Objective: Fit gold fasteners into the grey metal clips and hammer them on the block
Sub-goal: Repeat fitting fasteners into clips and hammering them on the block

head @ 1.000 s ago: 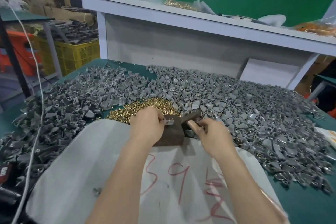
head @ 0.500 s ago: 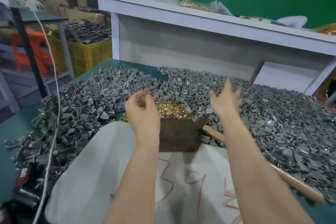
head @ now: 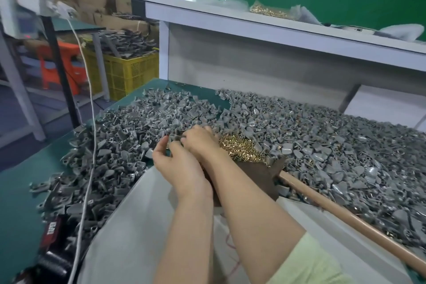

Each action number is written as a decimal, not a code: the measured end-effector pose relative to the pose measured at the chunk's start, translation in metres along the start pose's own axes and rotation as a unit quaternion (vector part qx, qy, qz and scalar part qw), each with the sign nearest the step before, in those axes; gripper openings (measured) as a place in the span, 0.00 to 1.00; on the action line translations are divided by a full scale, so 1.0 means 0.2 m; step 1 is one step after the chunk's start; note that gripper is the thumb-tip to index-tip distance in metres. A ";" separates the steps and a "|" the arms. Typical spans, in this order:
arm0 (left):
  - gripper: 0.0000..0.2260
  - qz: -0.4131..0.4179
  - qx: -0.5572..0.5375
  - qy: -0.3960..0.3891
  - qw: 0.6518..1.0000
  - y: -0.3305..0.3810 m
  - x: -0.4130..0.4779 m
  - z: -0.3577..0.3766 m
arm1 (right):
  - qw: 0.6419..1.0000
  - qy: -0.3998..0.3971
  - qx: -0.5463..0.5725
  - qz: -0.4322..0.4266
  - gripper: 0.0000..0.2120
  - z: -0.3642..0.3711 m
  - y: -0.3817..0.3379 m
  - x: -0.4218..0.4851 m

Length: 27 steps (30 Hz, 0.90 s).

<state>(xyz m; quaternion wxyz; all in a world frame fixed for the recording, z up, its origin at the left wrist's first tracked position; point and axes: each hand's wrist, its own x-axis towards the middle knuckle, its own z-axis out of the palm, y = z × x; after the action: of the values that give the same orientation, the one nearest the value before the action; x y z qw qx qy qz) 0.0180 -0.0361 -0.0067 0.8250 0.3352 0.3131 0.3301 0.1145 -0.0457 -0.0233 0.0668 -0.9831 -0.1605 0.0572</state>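
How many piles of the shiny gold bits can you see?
2. One pile of gold fasteners lies on the table just behind the brown block, ringed by grey clips; another sits in a clear bag on the white shelf. More may be buried.

Hammer handle off the right edge

Block on sheet before me, fasteners heaped just behind it. Clips spread left, behind, right over table. Hammer handle right of block, across clips. My left hand, right hand together left of fasteners.
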 end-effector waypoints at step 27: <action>0.06 0.007 0.188 -0.410 0.893 -0.03 -0.14 0.02 | 0.904 0.202 0.372 -0.059 0.07 -0.32 0.47 -0.65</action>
<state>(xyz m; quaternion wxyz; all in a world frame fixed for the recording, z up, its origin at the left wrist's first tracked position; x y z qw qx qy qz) 0.0060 -0.0621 -0.0014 0.7997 0.5914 0.0007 0.1039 0.0286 -0.1834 0.0379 0.4622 -0.8659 -0.1685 -0.0911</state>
